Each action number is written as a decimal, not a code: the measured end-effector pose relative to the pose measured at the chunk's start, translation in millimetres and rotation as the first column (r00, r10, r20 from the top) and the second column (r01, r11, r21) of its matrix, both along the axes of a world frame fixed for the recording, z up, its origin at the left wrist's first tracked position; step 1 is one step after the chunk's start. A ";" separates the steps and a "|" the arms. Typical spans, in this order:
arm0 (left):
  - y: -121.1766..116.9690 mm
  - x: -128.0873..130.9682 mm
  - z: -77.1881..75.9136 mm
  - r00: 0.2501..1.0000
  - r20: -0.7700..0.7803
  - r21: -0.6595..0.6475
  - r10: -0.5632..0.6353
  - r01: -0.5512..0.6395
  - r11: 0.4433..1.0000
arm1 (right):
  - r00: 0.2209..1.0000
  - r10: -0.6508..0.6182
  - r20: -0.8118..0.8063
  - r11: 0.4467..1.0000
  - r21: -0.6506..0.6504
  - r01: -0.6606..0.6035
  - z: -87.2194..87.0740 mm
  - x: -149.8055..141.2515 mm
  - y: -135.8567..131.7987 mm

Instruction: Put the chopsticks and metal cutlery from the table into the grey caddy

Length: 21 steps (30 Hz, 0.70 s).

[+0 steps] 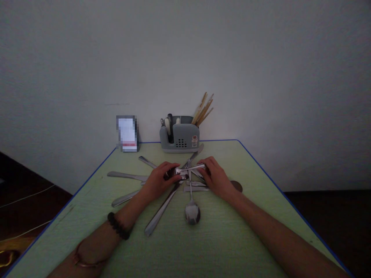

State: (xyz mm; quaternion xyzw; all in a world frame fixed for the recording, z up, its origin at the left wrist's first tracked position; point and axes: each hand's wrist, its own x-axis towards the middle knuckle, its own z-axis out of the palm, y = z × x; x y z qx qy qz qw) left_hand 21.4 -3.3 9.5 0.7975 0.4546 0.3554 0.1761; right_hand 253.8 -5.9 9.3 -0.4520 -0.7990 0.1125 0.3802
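Both my hands meet over a heap of metal cutlery in the middle of a green table (pixel 220 239). My left hand (pixel 159 180) is closed around the bowl end of a shiny spoon (pixel 191 169) held crosswise. My right hand (pixel 216 175) pinches the same spoon's handle end with curled fingers. Under the hands lie several more spoons. One large spoon (pixel 192 211) points its bowl toward me. A long handle (pixel 159 216) slants to the lower left.
A grey cutlery caddy (pixel 180 138) with wooden chopsticks (pixel 204 109) stands at the table's far edge against the wall. A small blurred card (pixel 127 133) stands left of it. More utensils (pixel 127 176) lie scattered to the left. The table has blue edges; dark floor surrounds it.
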 end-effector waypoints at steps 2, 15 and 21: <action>-1.2 0.3 0.8 0.999 -0.022 0.020 -0.026 0.026 0.999 | 1.000 0.007 0.012 1.000 -0.014 -0.006 0.7 0.2 -0.4; -4.7 4.5 5.4 1.000 -0.016 -0.062 0.027 -0.027 0.998 | 1.000 0.013 -0.015 0.994 -0.105 -0.014 4.6 -6.1 -2.8; -5.4 8.7 7.0 0.987 0.136 -0.192 0.087 -0.060 0.980 | 0.953 -0.038 -0.302 0.973 -0.226 -0.033 16.5 -5.2 -6.2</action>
